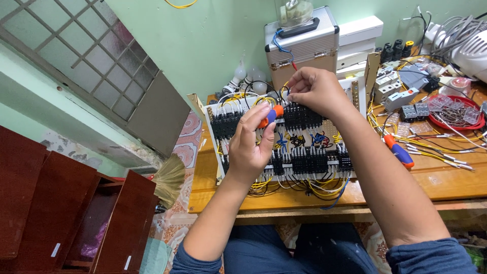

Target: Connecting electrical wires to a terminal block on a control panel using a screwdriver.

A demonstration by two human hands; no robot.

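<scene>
Our left hand (252,139) grips an orange-handled screwdriver (270,117) over the relay panel (299,147); right hand (314,89) pinches a wire at the top row. Terminal wiring step; next needs tip seated squarely.

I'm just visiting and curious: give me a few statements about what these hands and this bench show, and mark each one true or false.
1. The left hand holds a screwdriver with an orange and blue handle. True.
2. The right hand rests flat on the wooden table. False: it is raised at the top of the wiring panel, fingers pinched together.
3. A second screwdriver lies on the table right of the panel. True.
4. The red tray sits left of the panel. False: it is at the right.
5. A metal case stands behind the panel. True.
</scene>
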